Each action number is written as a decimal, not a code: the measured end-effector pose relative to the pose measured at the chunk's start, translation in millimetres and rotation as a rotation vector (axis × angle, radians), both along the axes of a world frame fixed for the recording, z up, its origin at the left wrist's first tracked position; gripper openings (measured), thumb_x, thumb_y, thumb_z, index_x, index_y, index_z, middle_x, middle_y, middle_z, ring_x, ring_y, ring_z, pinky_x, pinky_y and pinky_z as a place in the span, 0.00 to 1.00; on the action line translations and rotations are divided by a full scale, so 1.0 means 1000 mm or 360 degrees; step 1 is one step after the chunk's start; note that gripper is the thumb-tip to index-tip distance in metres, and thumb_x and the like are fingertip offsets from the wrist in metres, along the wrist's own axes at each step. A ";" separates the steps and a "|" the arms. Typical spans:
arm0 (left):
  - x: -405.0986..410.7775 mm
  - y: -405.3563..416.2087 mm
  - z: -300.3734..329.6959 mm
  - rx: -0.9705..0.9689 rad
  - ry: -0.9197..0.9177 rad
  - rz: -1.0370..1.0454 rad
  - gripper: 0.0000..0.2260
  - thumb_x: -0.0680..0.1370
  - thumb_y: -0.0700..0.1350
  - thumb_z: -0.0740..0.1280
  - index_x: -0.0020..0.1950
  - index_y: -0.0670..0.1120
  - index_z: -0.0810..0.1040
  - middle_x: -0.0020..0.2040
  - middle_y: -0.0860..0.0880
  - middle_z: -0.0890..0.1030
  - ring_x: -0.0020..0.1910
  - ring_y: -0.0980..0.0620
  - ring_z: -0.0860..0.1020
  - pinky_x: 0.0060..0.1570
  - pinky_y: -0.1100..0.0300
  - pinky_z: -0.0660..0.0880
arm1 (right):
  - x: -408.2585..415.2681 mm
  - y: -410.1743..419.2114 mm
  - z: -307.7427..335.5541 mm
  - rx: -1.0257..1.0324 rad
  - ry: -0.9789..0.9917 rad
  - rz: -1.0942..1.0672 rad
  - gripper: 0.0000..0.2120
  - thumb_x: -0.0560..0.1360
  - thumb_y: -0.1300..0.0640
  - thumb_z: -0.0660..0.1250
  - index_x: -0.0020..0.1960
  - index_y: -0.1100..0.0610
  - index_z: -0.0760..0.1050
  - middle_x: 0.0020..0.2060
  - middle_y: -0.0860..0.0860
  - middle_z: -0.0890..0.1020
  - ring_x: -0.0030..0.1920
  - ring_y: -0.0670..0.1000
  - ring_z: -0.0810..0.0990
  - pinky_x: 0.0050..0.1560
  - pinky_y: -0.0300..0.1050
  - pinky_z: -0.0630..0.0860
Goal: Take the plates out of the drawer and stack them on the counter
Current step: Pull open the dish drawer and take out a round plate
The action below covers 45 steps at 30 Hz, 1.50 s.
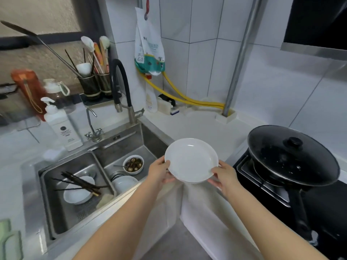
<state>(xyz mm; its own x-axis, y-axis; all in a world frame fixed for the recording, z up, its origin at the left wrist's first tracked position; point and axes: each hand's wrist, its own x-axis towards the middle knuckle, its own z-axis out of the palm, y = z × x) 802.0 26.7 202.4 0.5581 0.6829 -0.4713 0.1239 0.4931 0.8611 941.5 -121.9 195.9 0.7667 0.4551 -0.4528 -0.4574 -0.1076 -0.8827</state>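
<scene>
A round white ceramic plate point(191, 160) hung level above the white counter's point(202, 128) front edge, the left hand point(159, 172) and right hand point(224, 177) pinching opposite rims, bare counter just beyond.

One plate point(191, 160), two hands, one lidded pan point(293, 156), three bowls in the sink point(150, 139)

Glossy white ceramic plate point(191, 159), brushed steel sink point(148, 137) (matt), glossy wall tiles point(206, 53).
</scene>
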 end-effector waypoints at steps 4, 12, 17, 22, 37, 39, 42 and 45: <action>0.031 0.015 -0.003 -0.0005 0.0017 0.0058 0.15 0.80 0.40 0.61 0.65 0.50 0.75 0.49 0.45 0.82 0.38 0.49 0.81 0.32 0.58 0.80 | 0.039 0.023 -0.005 -0.0016 0.0029 0.0081 0.25 0.71 0.73 0.56 0.61 0.53 0.75 0.51 0.52 0.80 0.41 0.48 0.80 0.38 0.48 0.82; 0.076 0.050 -0.013 -0.0042 0.0051 0.0145 0.15 0.80 0.40 0.60 0.66 0.48 0.74 0.51 0.44 0.81 0.39 0.48 0.82 0.31 0.56 0.81 | 0.086 0.064 -0.008 -0.0017 0.0040 0.0161 0.23 0.71 0.72 0.57 0.57 0.50 0.75 0.51 0.52 0.78 0.50 0.53 0.78 0.38 0.46 0.78; 0.107 0.089 -0.021 -0.0101 0.0080 0.0136 0.16 0.80 0.39 0.59 0.67 0.49 0.73 0.45 0.48 0.81 0.40 0.49 0.81 0.33 0.54 0.80 | 0.114 0.100 -0.018 -0.0091 0.0023 0.0139 0.26 0.71 0.73 0.56 0.64 0.54 0.74 0.57 0.55 0.77 0.57 0.58 0.78 0.46 0.50 0.79; 0.138 0.137 -0.030 -0.0106 0.0159 0.0091 0.16 0.81 0.40 0.59 0.69 0.48 0.71 0.51 0.47 0.81 0.45 0.46 0.81 0.38 0.52 0.80 | 0.134 0.142 -0.023 -0.0105 0.0057 0.0076 0.25 0.71 0.73 0.57 0.60 0.53 0.76 0.54 0.53 0.79 0.54 0.57 0.80 0.36 0.44 0.79; 0.214 0.250 -0.068 -0.0117 0.0300 -0.0007 0.19 0.80 0.37 0.59 0.71 0.47 0.69 0.64 0.43 0.77 0.49 0.44 0.78 0.46 0.50 0.79 | 0.196 0.240 -0.064 -0.0170 0.0049 -0.0062 0.17 0.72 0.74 0.62 0.43 0.53 0.77 0.35 0.49 0.79 0.34 0.49 0.77 0.26 0.33 0.78; 0.221 0.258 -0.073 -0.0104 0.0300 -0.0014 0.19 0.80 0.35 0.59 0.70 0.46 0.69 0.64 0.42 0.77 0.48 0.45 0.78 0.44 0.53 0.78 | 0.205 0.247 -0.072 -0.0187 0.0057 -0.0058 0.18 0.72 0.75 0.63 0.41 0.51 0.76 0.35 0.50 0.79 0.34 0.49 0.77 0.26 0.33 0.78; 0.231 0.265 -0.082 -0.0116 0.0329 0.0006 0.20 0.79 0.34 0.60 0.70 0.46 0.70 0.63 0.41 0.77 0.47 0.45 0.78 0.40 0.54 0.79 | 0.216 0.255 -0.083 -0.0249 0.0035 -0.0021 0.17 0.72 0.74 0.63 0.47 0.52 0.77 0.37 0.50 0.80 0.36 0.49 0.78 0.27 0.33 0.77; 0.239 0.270 -0.090 -0.0142 0.0356 0.0019 0.20 0.79 0.34 0.61 0.70 0.46 0.70 0.62 0.42 0.77 0.47 0.43 0.79 0.46 0.49 0.79 | 0.226 0.262 -0.091 -0.0316 0.0040 -0.0026 0.19 0.72 0.73 0.65 0.57 0.55 0.77 0.38 0.50 0.80 0.38 0.49 0.78 0.33 0.39 0.77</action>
